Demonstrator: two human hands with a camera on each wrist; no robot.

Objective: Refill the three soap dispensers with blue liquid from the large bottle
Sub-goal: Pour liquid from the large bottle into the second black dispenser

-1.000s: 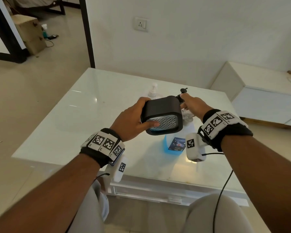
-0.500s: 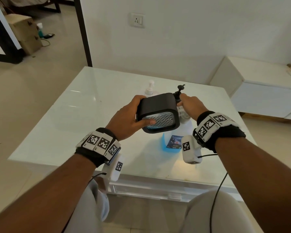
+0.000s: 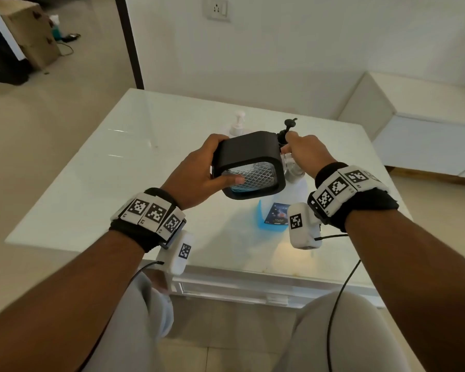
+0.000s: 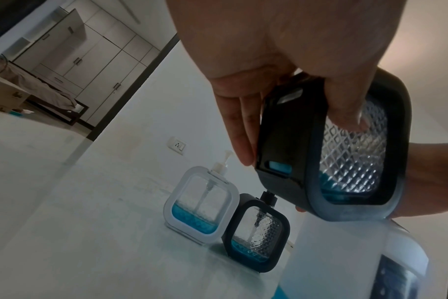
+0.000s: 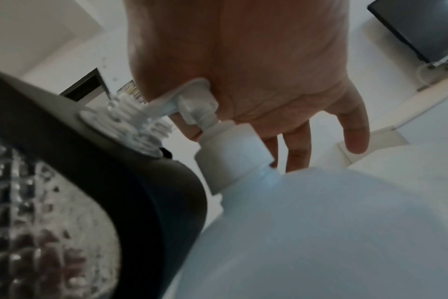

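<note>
Tabletop (image 3: 97,167): black diamond-textured dispenser (image 3: 249,163), tilted.

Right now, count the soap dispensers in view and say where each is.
3. A black dispenser is held tilted in the left hand over the table. A white one and another black one stand side by side on it.

You can read no words here: the large bottle's label (image 3: 277,214) is too small, your wristband tags (image 3: 337,188) carry only patterns.

A wall socket (image 3: 217,8) above the white table (image 3: 91,183).
</note>
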